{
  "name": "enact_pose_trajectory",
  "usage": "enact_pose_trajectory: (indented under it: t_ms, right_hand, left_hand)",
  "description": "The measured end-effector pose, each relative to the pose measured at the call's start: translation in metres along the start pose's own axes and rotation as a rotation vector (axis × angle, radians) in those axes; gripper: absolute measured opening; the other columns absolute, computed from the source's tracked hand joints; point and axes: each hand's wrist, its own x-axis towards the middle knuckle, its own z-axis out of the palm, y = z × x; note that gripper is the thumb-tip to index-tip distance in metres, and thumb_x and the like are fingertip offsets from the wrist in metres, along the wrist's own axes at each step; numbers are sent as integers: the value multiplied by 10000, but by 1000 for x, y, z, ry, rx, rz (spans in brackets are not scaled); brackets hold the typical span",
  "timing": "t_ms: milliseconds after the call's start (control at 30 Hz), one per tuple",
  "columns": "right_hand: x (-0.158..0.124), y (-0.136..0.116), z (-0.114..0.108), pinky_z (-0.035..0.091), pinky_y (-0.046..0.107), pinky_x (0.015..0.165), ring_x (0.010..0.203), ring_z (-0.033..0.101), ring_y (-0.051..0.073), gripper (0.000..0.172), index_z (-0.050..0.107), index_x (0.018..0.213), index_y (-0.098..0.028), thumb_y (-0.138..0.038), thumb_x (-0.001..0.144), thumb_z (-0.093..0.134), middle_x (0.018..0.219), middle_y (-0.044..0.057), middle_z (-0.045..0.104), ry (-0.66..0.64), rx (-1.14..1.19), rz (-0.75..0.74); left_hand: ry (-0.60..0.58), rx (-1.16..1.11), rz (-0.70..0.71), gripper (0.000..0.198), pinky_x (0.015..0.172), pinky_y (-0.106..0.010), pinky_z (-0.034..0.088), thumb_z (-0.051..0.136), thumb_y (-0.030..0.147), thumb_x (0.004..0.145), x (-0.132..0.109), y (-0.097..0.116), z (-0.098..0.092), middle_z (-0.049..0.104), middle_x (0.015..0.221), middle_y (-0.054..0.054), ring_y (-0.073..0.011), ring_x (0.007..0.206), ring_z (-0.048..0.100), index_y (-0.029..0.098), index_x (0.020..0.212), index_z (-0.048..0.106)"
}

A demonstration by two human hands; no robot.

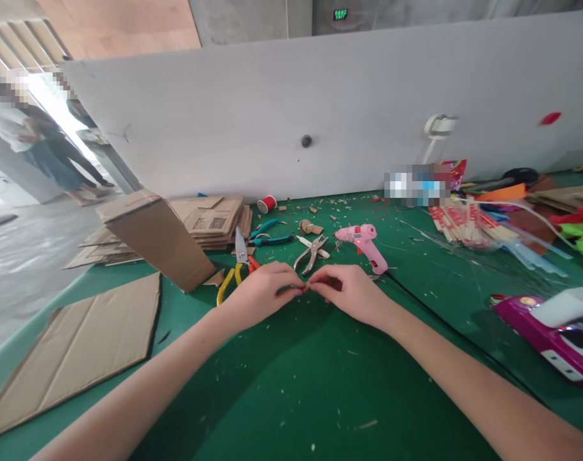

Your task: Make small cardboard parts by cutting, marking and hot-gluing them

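Above the green table, my left hand [267, 288] and my right hand [352, 291] meet fingertip to fingertip. Both pinch a tiny brown scrap [306, 287], which looks like cardboard and is mostly covered by the fingers. Just beyond them lies a silver hole-punch plier [311, 254] on a pale strip. A pink glue gun [365, 244] rests behind my right hand, its black cord running to the right. Scissors [241, 246] with yellow and red handles lie partly behind my left hand. Teal-handled pliers [272, 241] are farther back.
A tall cardboard piece [169, 240] stands at left, near a flat cardboard sheet [84, 339] and stacked cardboard [212, 221]. A red thread spool [267, 204] sits by the white partition [233, 128]. At right are wrapped sticks [468, 224] and a purple-and-white device [550, 336]. People stand far left.
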Motion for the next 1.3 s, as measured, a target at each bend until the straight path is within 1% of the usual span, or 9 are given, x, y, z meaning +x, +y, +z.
enact_pose_trajectory:
  t_ms: [300,467,567,667,767,867,1033,1167,1300]
  right_hand:
    - [-4,-3,-9,354,262,514,572,564,137,108,663,804,-248,-195,810,569,655,-20,647,-237,-345,-65]
    - [-3,-15,-17,273,278,485,520,511,145,175,598,692,-231,-310,836,538,573,-1,586,-48,-654,-94]
    - [-3,-22,-34,254,294,485,483,483,166,328,541,606,-218,-404,865,464,517,33,528,157,-936,41]
    - [-7,-28,-55,291,317,487,466,505,202,387,575,619,-207,-527,817,482,512,63,522,39,-1089,300]
    - [-12,-33,-71,345,341,503,568,592,271,462,601,654,-195,-614,784,459,647,113,610,-81,-1102,591]
    - [-10,-34,-78,380,359,531,684,633,319,579,610,703,-175,-684,796,350,769,149,651,-39,-1133,720]
    - [4,-1,-75,403,344,545,744,637,305,550,596,860,-175,-675,797,374,900,142,669,101,-1013,589]
    - [12,32,-73,423,301,599,764,637,245,280,589,923,-181,-409,863,439,892,108,675,190,-730,397]
    - [14,41,-71,456,323,677,805,643,251,272,552,1042,-153,-326,843,487,870,105,671,390,-546,341]
  left_hand:
    - [-169,224,121,223,813,-302,409,436,238,932,-3,5,6,676,984,-34,-181,920,599,208,931,657]
    - [-152,254,109,244,767,-295,398,414,263,947,-2,7,8,679,945,-29,-177,891,606,204,914,649]
    - [-133,294,97,255,737,-300,393,413,278,945,-2,8,10,673,889,-32,-178,852,604,198,889,648]
    - [-113,339,77,257,734,-307,401,420,288,939,-2,9,11,662,854,-37,-181,830,598,185,840,633]
    - [-92,342,68,242,750,-306,413,432,287,932,-2,8,13,656,856,-34,-178,840,597,186,817,620]
    - [-82,298,74,218,773,-297,421,437,266,928,-3,8,14,661,884,-29,-168,870,603,192,826,616]
    - [-74,252,66,150,784,-298,415,458,217,912,-4,9,13,673,865,4,-152,854,613,217,911,609]
    - [-90,214,79,175,778,-293,420,464,208,911,-4,6,10,686,936,11,-152,890,618,239,965,628]
    - [-114,141,99,204,791,-272,440,453,178,908,-3,4,8,683,947,5,-139,890,613,233,979,636]
